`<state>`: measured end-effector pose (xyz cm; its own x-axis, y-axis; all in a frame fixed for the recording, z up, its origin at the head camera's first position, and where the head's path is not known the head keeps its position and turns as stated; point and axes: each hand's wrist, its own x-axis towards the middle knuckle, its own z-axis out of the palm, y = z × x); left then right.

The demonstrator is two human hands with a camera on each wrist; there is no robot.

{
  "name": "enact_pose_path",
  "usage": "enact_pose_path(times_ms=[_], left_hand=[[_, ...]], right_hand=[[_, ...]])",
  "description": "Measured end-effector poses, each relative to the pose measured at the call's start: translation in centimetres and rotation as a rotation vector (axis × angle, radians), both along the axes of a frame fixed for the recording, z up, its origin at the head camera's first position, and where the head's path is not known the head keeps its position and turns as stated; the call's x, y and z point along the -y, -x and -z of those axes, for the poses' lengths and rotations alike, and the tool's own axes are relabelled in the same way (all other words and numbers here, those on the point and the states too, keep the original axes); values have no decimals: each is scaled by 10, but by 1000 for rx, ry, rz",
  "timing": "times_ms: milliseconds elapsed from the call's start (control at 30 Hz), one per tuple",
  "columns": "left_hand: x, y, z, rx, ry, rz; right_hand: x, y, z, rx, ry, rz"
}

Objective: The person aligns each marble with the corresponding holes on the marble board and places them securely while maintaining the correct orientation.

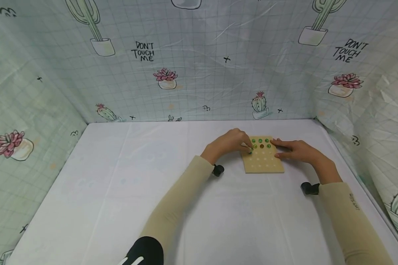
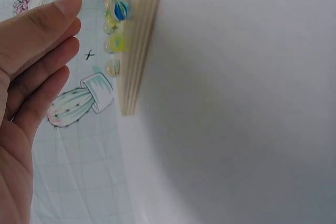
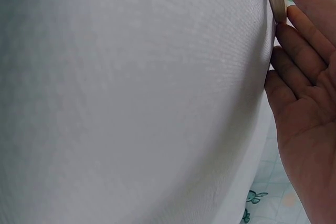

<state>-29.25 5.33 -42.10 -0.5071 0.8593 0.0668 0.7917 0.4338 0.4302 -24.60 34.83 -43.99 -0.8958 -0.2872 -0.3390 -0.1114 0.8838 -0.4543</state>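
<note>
A square wooden board (image 1: pixel 264 166) with rows of round hollows lies flat on the table. Glass marbles (image 1: pixel 260 141), mostly green with one brownish, sit in its far rows; in the left wrist view, marbles (image 2: pixel 116 43) stand proud of the board's face. Over the board's left side, my left hand (image 1: pixel 230 142) pinches a greenish marble between thumb and fingers, mostly hidden by the thumb tip. My right hand (image 1: pixel 298 150) rests at the board's right edge, fingers extended and touching it. In the right wrist view, the right hand's fingers (image 3: pixel 302 56) lie along the board's edge.
A white cloth covers the table (image 1: pixel 146 184). Behind it hangs a curtain (image 1: pixel 199 48) printed with cacti and lettering, which also runs along both sides. Small black devices (image 1: pixel 218 170) are strapped at the wrists.
</note>
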Motion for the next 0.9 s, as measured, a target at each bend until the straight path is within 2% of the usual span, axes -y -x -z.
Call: enact_pose_path(times_ms=[200, 367, 600, 900], left_hand=[[-15, 1, -3, -5, 46, 13], [-20, 3, 0, 7, 41, 4], [-25, -1, 2, 25, 23, -50], [-32, -6, 3, 17, 101, -119]], right_hand=[[-1, 0, 0, -5, 5, 1], [-1, 0, -1, -8, 7, -4], [-2, 2, -1, -23, 11, -20], [-3, 2, 2, -21, 20, -11]])
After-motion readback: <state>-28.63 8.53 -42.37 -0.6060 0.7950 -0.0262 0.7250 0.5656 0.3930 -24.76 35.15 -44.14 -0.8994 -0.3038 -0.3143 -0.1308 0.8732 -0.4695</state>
